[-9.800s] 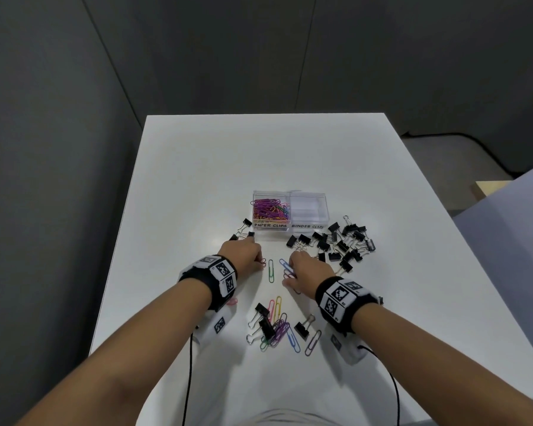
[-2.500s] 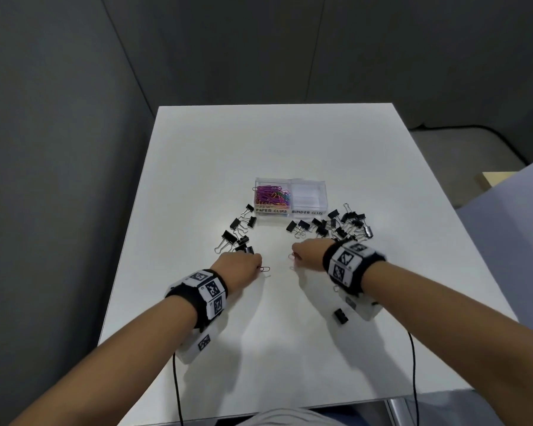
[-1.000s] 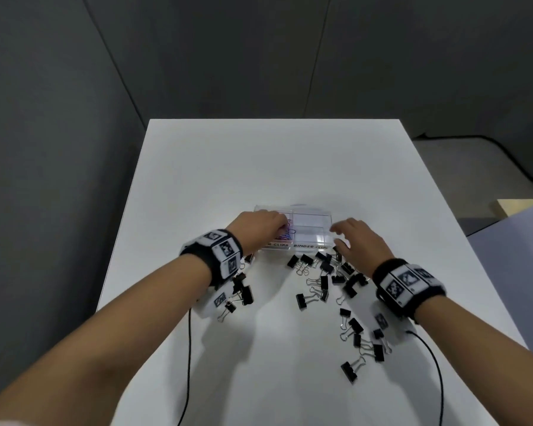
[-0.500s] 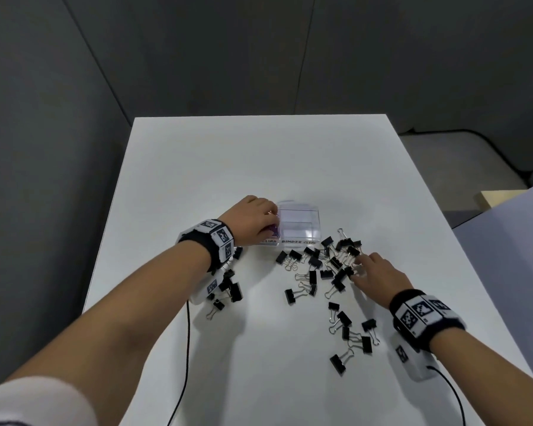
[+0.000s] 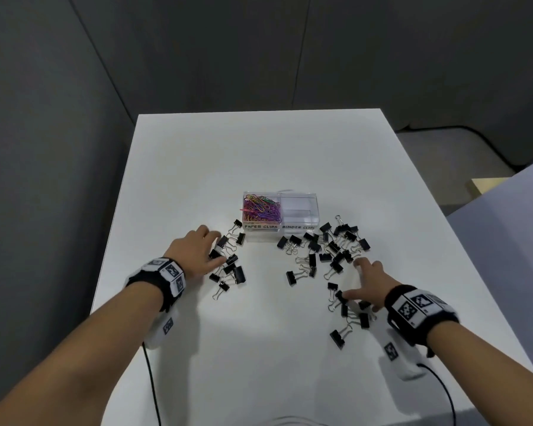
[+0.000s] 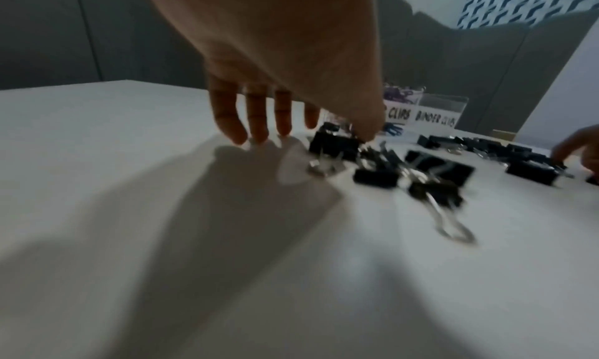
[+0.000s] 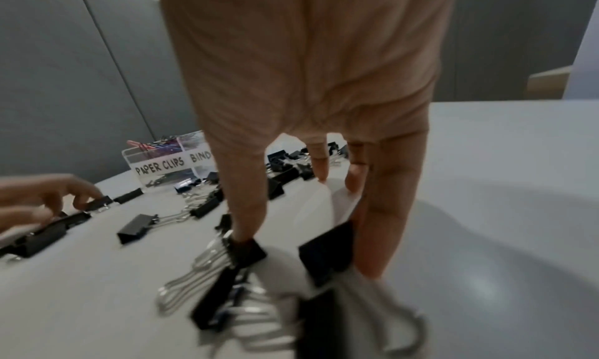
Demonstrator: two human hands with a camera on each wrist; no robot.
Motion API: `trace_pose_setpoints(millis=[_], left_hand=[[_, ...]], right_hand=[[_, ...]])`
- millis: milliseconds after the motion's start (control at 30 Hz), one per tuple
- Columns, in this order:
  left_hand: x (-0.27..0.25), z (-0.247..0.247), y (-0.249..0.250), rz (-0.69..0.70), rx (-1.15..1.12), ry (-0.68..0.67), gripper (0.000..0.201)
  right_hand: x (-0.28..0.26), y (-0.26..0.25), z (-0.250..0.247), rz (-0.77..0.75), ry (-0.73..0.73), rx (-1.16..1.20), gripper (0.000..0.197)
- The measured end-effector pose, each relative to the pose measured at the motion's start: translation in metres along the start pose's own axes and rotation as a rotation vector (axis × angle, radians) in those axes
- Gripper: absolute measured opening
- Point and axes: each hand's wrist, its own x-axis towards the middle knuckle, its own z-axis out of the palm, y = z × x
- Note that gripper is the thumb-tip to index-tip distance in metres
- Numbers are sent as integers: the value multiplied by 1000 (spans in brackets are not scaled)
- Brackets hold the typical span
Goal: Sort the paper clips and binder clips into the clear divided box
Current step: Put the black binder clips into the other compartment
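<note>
Lying at twelve o'clock between both hands, the clear plastic divided box (image 5: 281, 214) has its long axis left-right, the binder compartment empty. Spread left hand (image 5: 194, 253) touches the nearer black metal binder clips (image 5: 228, 265). Spread right hand (image 5: 366, 284) rests fingertips on the larger scatter at one o'clock.

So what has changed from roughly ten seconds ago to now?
The loose paper clips are gone from the table and lie in the clear divided box's left compartment. The left hand and right hand, both open, have come down onto the binder clips. The binder compartment stays empty.
</note>
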Motion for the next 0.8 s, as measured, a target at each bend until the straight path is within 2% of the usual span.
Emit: trace_pose_setpoints(millis=[133, 300, 367, 433, 533, 600, 667, 800], left_hand=[[-13, 16, 21, -74, -147, 4, 62], [-17, 22, 58, -42, -345, 26, 61], [-20, 19, 63, -35, -363, 22, 63], [-26, 15, 60, -47, -365, -13, 69], [-38, 19, 53, -36, -363, -130, 89], [-46, 26, 57, 4, -368, -176, 98], [-48, 33, 65, 26, -351, -164, 98], [-35, 32, 88, 53, -390, -122, 85]], right_hand=[[2, -29, 14, -44, 90, 75, 63], [5, -61, 20, -203, 181, 152, 48], [-1, -61, 11, -237, 165, 92, 51], [-13, -52, 1, -230, 110, -48, 63], [-32, -21, 3, -157, -3, -263, 88], [-41, -2, 17, -111, -71, -285, 97], [-46, 7, 32, -112, -73, -215, 92], [-35, -7, 38, -164, 14, -60, 65]])
